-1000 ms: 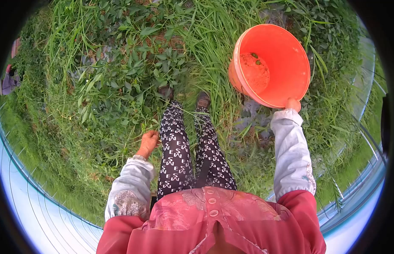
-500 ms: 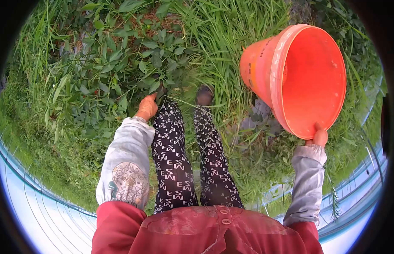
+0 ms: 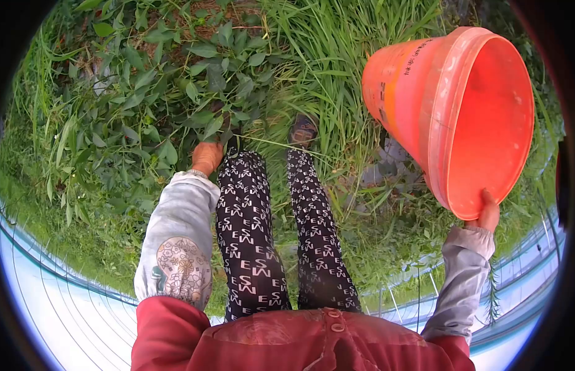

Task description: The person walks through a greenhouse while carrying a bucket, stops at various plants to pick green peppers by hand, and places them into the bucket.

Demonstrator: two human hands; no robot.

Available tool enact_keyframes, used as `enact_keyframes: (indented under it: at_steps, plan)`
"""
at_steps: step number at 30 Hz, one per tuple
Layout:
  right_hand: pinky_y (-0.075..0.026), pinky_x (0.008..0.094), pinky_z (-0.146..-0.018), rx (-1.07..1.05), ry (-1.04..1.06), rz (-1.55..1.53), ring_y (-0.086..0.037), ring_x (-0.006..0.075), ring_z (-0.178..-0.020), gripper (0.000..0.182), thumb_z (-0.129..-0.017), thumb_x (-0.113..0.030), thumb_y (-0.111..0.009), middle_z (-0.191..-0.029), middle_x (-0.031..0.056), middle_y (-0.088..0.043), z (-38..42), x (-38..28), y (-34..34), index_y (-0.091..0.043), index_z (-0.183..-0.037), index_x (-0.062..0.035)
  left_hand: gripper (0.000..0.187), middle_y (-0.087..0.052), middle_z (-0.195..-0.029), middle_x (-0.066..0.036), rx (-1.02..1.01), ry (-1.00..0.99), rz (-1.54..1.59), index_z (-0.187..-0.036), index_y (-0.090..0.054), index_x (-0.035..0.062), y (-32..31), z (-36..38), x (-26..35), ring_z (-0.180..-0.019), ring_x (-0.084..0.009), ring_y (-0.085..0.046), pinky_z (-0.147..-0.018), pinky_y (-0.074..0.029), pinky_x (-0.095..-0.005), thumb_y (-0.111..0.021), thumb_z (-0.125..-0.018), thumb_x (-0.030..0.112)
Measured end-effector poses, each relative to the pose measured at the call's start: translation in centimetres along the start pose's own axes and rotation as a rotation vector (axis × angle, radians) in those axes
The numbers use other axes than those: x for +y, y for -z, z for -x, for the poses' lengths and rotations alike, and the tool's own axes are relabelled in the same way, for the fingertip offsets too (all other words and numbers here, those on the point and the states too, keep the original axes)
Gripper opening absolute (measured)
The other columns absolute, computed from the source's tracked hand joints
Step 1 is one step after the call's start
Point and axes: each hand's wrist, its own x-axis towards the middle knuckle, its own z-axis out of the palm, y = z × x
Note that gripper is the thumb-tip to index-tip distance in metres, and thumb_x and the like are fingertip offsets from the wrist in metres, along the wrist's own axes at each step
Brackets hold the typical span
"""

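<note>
My right hand [image 3: 487, 214] grips the rim of an orange-red plastic bucket [image 3: 401, 80], thumb over the edge. The bucket is tipped on its side in the air, its mouth facing right and toward me, and no contents show in it. My left hand [image 3: 207, 158] is down at the leafy green plants [image 3: 167, 86], beside my left shin. Its fingers are curled in, partly hidden, and whatever they hold cannot be made out. A thin pale stalk [image 3: 269, 141] stretches from near that hand across my shins.
Tall grass [image 3: 337, 62] grows ahead of my right shoe [image 3: 303, 131]. Dark sheeting [image 3: 383, 170] shows through the weeds below the bucket. White and blue greenhouse-like sheeting [image 3: 65, 303] curves along the lower edge of the view.
The bucket and my right hand have shifted right, and the bucket has turned a little. My left hand has moved slightly left and down, its fingers now less visible.
</note>
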Motion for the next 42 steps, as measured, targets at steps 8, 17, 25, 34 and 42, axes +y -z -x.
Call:
enact_keyframes:
  at_steps: [8, 17, 25, 34, 42]
  plan:
    - [-0.048, 0.0425, -0.086, -0.014, -0.013, 0.011, -0.056, 0.0317, -0.098, 0.041, -0.081, -0.005, -0.05, -0.112, 0.0196, -0.053, -1.6, 0.0, 2.0, -0.041, -0.118, 0.0081, 0.02, -0.062, -0.078, -0.017, 0.313, -0.4, -0.26, -0.085, -0.059, 0.004, -1.4, -2.6, 1.7, -0.074, -0.0342, -0.06, -0.065, -0.048, -0.042, -0.048, -0.084, 0.021]
    - [-0.05, 0.0411, -0.085, -0.061, -0.061, 0.053, -0.057, 0.0301, -0.1, 0.045, -0.083, -0.01, -0.052, -0.115, 0.0191, -0.052, -3.2, 1.0, 3.6, -0.037, -0.123, 0.0062, 0.021, -0.06, -0.096, -0.016, 0.053, -0.477, -0.123, -0.1, -0.059, 0.0113, 0.0, -3.1, 2.0, -0.087, -0.0339, -0.057, -0.074, -0.046, -0.0399, -0.045, -0.086, 0.019]
    - [-0.05, 0.0405, -0.085, -0.016, -0.068, 0.091, -0.057, 0.0299, -0.099, 0.047, -0.084, -0.011, -0.052, -0.116, 0.0194, -0.052, -2.8, 0.6, 3.1, -0.036, -0.124, 0.0068, 0.02, -0.061, -0.084, -0.013, 0.125, -0.61, -0.097, -0.092, -0.06, 0.0049, -3.5, -5.2, 0.7, -0.08, -0.0286, -0.06, -0.072, -0.047, -0.035, -0.045, -0.08, 0.013]
    - [-0.048, 0.0398, -0.088, -0.041, -0.068, 0.036, -0.055, 0.0283, -0.102, 0.05, -0.082, -0.009, -0.055, -0.116, 0.0168, -0.052, -4.0, 1.0, 4.7, -0.036, -0.127, 0.0034, 0.024, -0.058, -0.103, -0.01, 0.139, -0.701, 0.143, -0.104, -0.052, 0.0046, -4.1, -7.0, -0.2, -0.093, -0.0282, -0.056, -0.081, -0.046, -0.0364, -0.039, -0.087, 0.014]
    - [-0.047, 0.0395, -0.089, -0.05, -0.051, 0.028, -0.056, 0.0282, -0.102, 0.051, -0.081, -0.008, -0.057, -0.117, 0.017, -0.052, -4.7, 1.5, 5.4, -0.036, -0.126, 0.0037, 0.021, -0.062, -0.094, -0.016, 0.11, -0.417, -0.188, -0.093, -0.059, 0.0016, -1.0, -2.1, 1.8, -0.087, -0.03, -0.06, -0.077, -0.048, -0.0363, -0.044, -0.084, 0.014]
